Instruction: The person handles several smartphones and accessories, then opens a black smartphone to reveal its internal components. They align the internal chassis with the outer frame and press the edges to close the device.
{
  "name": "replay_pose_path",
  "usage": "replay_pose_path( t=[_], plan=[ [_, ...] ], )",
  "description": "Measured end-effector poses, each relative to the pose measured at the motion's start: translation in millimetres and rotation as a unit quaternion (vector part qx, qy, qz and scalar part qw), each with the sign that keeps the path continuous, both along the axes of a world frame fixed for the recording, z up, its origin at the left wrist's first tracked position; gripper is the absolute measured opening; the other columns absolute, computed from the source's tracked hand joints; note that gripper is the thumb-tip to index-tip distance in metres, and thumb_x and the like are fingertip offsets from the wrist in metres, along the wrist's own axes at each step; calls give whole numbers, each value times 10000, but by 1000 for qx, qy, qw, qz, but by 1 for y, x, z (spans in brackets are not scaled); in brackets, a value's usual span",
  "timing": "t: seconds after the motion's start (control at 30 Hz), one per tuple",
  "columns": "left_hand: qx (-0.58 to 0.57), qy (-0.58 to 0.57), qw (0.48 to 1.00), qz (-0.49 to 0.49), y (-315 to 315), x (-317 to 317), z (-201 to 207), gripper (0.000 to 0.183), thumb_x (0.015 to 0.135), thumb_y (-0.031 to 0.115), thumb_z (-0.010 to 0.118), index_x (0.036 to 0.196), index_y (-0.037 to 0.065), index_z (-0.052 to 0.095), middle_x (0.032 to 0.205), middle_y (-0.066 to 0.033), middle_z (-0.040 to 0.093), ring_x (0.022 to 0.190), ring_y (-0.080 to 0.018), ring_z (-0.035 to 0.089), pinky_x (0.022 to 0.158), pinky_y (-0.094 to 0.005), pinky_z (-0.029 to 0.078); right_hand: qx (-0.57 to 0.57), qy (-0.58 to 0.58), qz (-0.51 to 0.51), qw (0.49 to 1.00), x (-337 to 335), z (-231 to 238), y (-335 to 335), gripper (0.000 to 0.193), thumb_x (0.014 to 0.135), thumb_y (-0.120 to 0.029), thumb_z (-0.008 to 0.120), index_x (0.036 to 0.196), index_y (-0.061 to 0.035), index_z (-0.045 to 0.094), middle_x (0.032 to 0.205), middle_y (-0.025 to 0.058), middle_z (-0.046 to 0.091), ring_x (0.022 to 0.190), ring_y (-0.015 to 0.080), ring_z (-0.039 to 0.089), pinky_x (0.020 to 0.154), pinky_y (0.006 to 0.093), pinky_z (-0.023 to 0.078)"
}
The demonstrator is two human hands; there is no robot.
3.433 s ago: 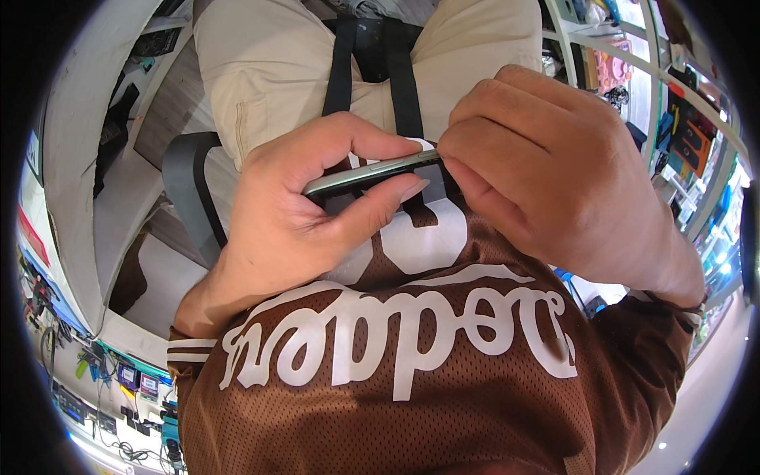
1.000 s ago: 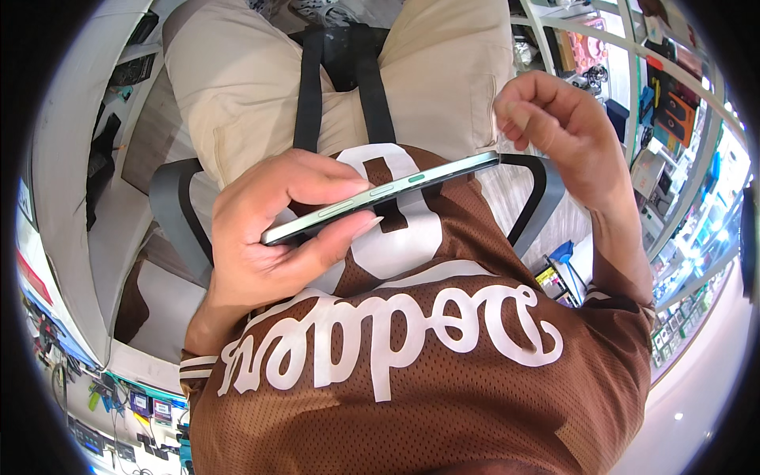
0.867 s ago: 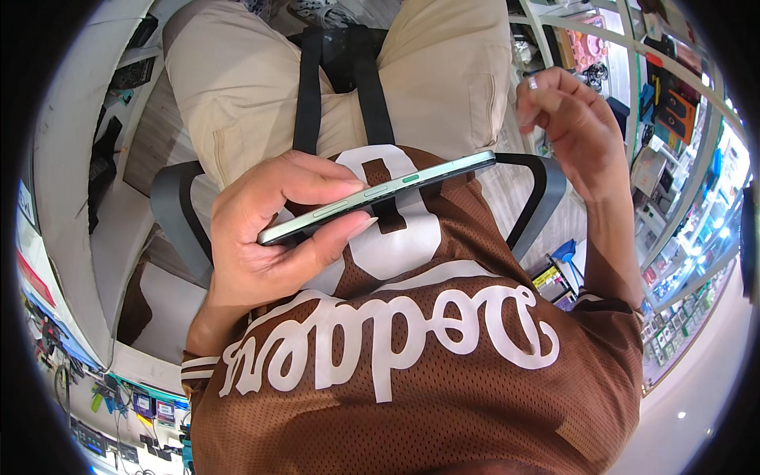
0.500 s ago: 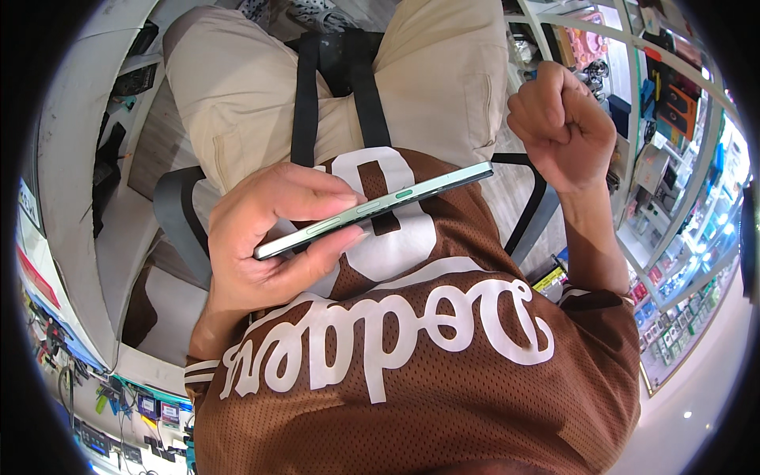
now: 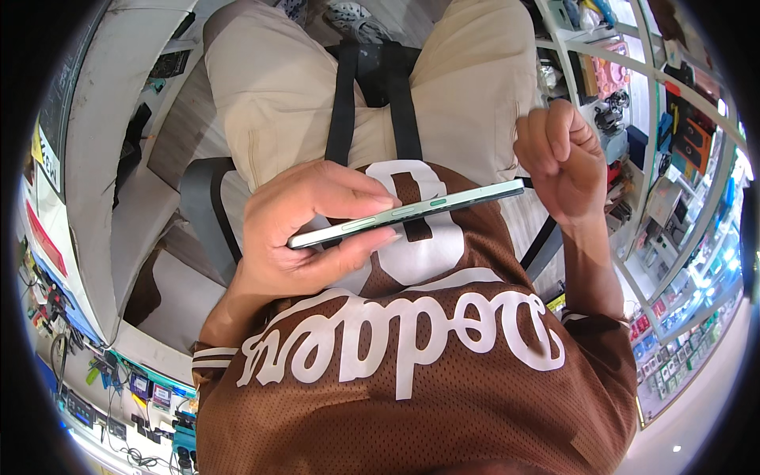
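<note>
My left hand (image 5: pixel 317 226) pinches a slim smartphone (image 5: pixel 412 212) by its long sides, thumb on one side and fingers on the other. The phone is seen edge-on, with a pale green frame, side buttons and a darker underside. It is held level in front of my shirt, its far end pointing right and slightly up. Its screen is out of sight. Close to that end, my right hand (image 5: pixel 564 162) is raised with its fingers curled in. Whatever may be between those fingers is hidden.
Armrests of a chair, one of them grey and black (image 5: pixel 212 210), flank my body. At the right stands a glass display case (image 5: pixel 653 229) with boxed goods. A white counter (image 5: pixel 99 174) rises at the left, and cables and small tools (image 5: pixel 119 396) lie at the lower left.
The view has shifted, so the whole scene sits further right and lower. My right hand has come closer to the phone's right end. The left hand's hold looks the same.
</note>
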State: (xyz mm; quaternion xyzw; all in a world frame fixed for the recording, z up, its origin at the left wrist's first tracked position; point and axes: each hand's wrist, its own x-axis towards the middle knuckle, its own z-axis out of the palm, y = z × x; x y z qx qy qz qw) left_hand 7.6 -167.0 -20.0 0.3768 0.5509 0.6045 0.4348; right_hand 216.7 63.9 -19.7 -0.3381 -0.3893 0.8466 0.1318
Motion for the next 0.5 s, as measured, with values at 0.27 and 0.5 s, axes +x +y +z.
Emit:
replay_pose_path(
  t=[0.27, 0.5],
  plan=[
    [-40, -126, 990, 51, -12, -10, -10, 208, 887, -60, 773, 1066, -8, 680, 1074, -113, 710, 972, -146, 661, 860, -276, 519, -113, 67, 1, 991, -30, -9, 21, 361, 964, -285, 377, 627, -159, 350, 553, -43, 301, 519, 113, 279, 518, 294, 247],
    [-98, -10, 971, 219, 1, -33, -4, 182, 857, 104, 784, 969, -11, 698, 968, -78, 707, 918, -152, 640, 881, -303, 499, 52, 40, -14, 998, -86, -3, 69, 255, 1094, -306, 524, 1077, -91, 659, 752, -58, 412, 666, 76, 372, 607, 254, 345]
  ],
)
